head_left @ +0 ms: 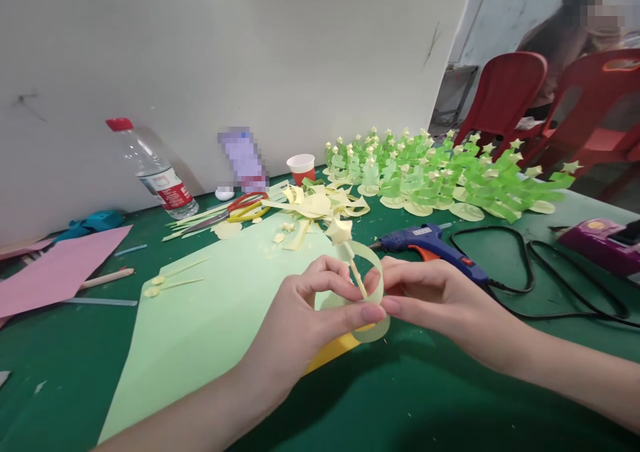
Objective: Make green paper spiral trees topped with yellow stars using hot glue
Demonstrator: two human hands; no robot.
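Note:
Both hands meet over the near edge of a pale green sheet (pixel 200 345). Between them is a curled pale green paper strip (pixel 379 265), looped around a thin stick (pixel 358 279) topped by a cream paper star (pixel 341 231). My left hand (pixel 320 299) is closed, pinching the strip near the foot of the stick. My right hand (pixel 435 292) is closed too, its thumb and fingertips gripping the same strip from the right. The contact point at the stick's lower end is partly hidden by my fingers. A yellow piece (pixel 333 353) lies under my left hand.
A blue glue gun (pixel 430 242) with a black cable lies right. Behind stand many finished green star pieces (pixel 440 172), paper scraps (pixel 320 202), scissors (pixel 230 211), a paper cup (pixel 301 169), a bottle (pixel 160 172) and a phone (pixel 243 159). Pink paper (pixel 65 272) lies left.

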